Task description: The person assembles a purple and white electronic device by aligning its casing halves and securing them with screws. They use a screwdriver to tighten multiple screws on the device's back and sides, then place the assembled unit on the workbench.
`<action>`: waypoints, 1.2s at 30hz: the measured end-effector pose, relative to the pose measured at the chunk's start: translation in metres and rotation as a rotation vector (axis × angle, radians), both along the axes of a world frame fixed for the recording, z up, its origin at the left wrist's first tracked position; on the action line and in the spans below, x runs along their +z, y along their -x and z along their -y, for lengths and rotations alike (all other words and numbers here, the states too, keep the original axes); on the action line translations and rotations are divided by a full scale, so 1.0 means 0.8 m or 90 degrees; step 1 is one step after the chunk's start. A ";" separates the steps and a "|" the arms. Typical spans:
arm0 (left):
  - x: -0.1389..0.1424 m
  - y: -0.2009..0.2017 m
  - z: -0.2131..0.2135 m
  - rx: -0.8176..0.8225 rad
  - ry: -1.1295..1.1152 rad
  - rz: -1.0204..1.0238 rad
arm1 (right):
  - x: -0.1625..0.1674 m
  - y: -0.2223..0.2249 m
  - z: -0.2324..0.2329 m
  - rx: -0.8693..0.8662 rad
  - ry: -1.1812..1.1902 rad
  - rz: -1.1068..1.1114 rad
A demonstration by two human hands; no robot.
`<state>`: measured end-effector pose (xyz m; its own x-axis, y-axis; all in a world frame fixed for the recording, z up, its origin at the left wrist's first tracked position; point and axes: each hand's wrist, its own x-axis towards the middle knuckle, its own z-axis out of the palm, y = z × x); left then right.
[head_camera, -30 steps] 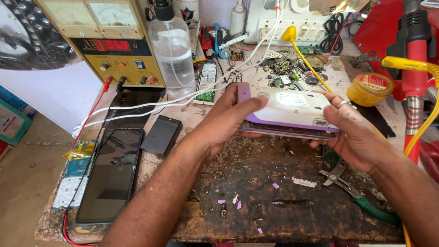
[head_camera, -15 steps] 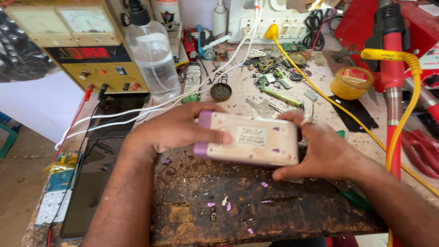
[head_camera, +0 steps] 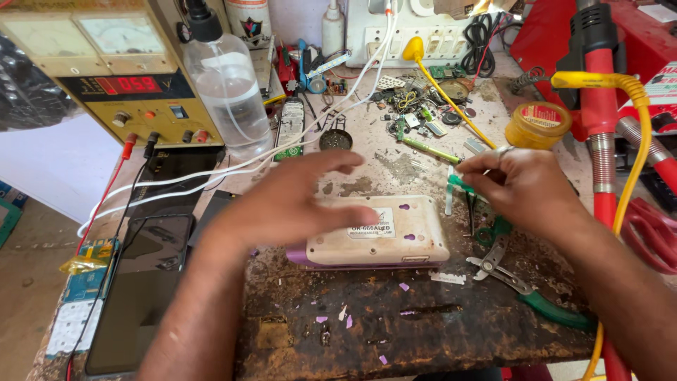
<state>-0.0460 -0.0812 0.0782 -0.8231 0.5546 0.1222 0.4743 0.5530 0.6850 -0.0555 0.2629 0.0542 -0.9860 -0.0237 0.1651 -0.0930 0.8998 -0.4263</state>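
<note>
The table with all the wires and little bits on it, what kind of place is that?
It looks like an electronics repair bench. A bench power supply with dials and a red display stands at the back, loose circuit parts lie scattered about, and the left hand rests on a white and purple gadget beside pliers.

left hand blurred | hides lamp case left end
</note>
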 end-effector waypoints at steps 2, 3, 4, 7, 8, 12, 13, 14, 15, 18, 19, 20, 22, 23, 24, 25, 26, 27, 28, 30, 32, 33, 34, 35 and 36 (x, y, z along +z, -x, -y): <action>-0.007 -0.015 -0.033 -0.037 0.020 -0.239 | 0.006 0.005 0.003 0.092 -0.113 -0.099; -0.011 -0.023 -0.046 -0.046 0.050 -0.251 | 0.007 0.007 0.005 0.137 -0.169 -0.145; -0.015 -0.032 -0.060 -0.056 0.078 -0.264 | 0.007 0.010 0.008 0.130 -0.225 -0.133; -0.019 -0.039 -0.076 -0.022 0.204 -0.217 | 0.003 0.021 0.016 0.132 -0.331 -0.096; -0.019 -0.038 -0.076 0.000 0.253 -0.187 | 0.002 0.024 0.018 0.148 -0.325 -0.085; -0.014 -0.032 -0.069 0.002 0.247 -0.228 | 0.009 0.040 0.026 0.036 -0.261 0.003; -0.013 -0.031 -0.067 0.000 0.242 -0.230 | 0.013 0.046 0.029 0.036 -0.195 0.022; -0.012 -0.030 -0.066 -0.003 0.240 -0.233 | 0.016 0.055 0.035 0.034 -0.127 0.039; -0.012 -0.030 -0.067 -0.003 0.240 -0.234 | 0.019 0.064 0.039 0.032 -0.059 0.056; -0.014 -0.029 -0.068 0.002 0.243 -0.221 | 0.012 0.098 0.064 0.094 -0.073 0.006; -0.015 -0.028 -0.068 0.005 0.245 -0.206 | 0.008 0.107 0.069 0.141 -0.062 -0.024; -0.015 -0.027 -0.066 0.009 0.248 -0.193 | 0.002 0.116 0.073 0.187 -0.051 -0.055; -0.015 -0.025 -0.061 -0.001 0.235 -0.202 | -0.009 0.128 0.076 0.242 -0.069 -0.072; -0.015 -0.024 -0.058 -0.007 0.229 -0.206 | -0.014 0.132 0.077 0.249 -0.098 -0.057; -0.015 -0.023 -0.056 -0.002 0.211 -0.211 | -0.018 0.134 0.079 0.255 -0.128 -0.042; -0.015 -0.022 -0.055 0.001 0.192 -0.215 | -0.019 0.135 0.081 0.247 -0.150 -0.049; -0.015 -0.021 -0.055 0.002 0.173 -0.220 | -0.019 0.134 0.082 0.238 -0.172 -0.055; -0.015 -0.019 -0.055 -0.004 0.176 -0.211 | -0.017 0.131 0.084 0.227 -0.196 -0.061; -0.015 -0.017 -0.055 -0.010 0.180 -0.203 | -0.012 0.125 0.082 0.240 -0.115 -0.061; -0.015 -0.013 -0.057 -0.013 0.194 -0.190 | -0.001 0.109 0.079 0.266 0.051 -0.064; -0.015 -0.011 -0.058 -0.003 0.216 -0.175 | 0.010 0.078 0.061 0.137 0.016 0.074; -0.015 -0.010 -0.057 0.003 0.217 -0.176 | 0.008 0.063 0.055 0.141 0.043 0.070; -0.015 -0.009 -0.058 0.008 0.216 -0.177 | 0.006 0.048 0.047 0.141 0.069 0.067; -0.015 -0.008 -0.060 0.011 0.214 -0.179 | -0.002 0.036 0.044 0.162 0.130 0.066; -0.015 -0.007 -0.062 0.015 0.210 -0.184 | -0.011 0.028 0.042 0.182 0.191 0.063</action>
<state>-0.0403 -0.0314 0.0662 -0.7941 0.5838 0.1692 0.6051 0.7332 0.3102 -0.0780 0.2289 0.0454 -0.9580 -0.2639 0.1119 -0.2668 0.6784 -0.6846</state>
